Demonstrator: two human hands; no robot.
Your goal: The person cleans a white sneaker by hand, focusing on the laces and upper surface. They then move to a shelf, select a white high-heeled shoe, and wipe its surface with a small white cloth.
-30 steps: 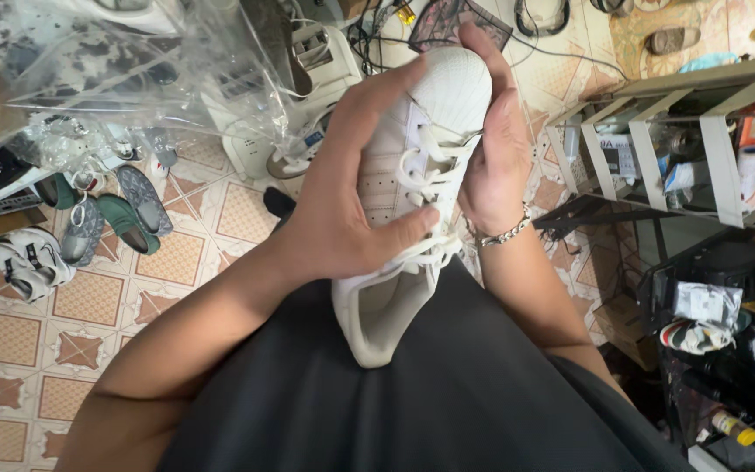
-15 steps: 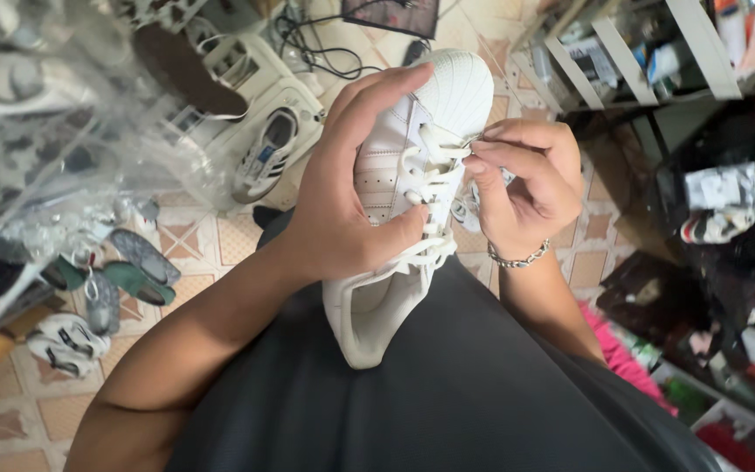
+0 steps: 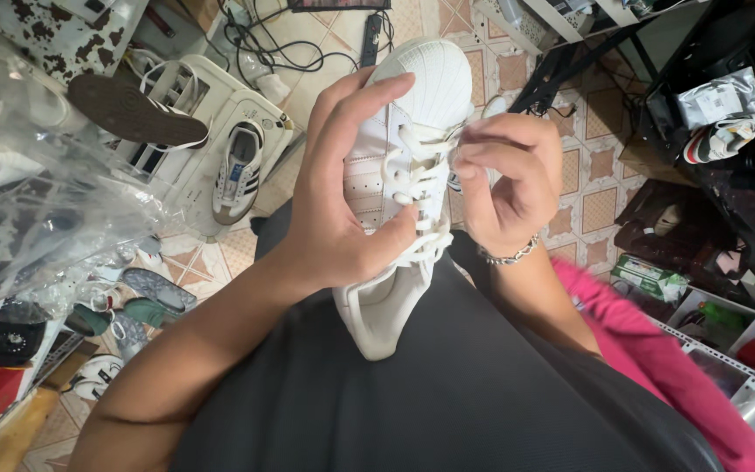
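A white lace-up sneaker (image 3: 425, 83) with a ribbed toe cap stands heel-down on my dark-clothed lap, toe pointing away. My left hand (image 3: 338, 205) wraps its left side, thumb pressed across the lower laces. My right hand (image 3: 509, 179), with a silver bracelet at the wrist, pinches a white lace (image 3: 412, 166) near the top eyelets on the shoe's right side. The heel opening faces me.
A white machine (image 3: 220, 114) on the tiled floor holds a striped sneaker (image 3: 238, 170) and a brown-soled shoe. Clear plastic bags hang at left, several shoes below them. Cables lie at top. Cluttered shelves and bins stand at right; a pink cloth (image 3: 657, 350) lies beside my lap.
My right hand left the toe cap and came down onto the laces, pinching one near the top eyelets. The view swung right and downward; my left hand kept its grip.
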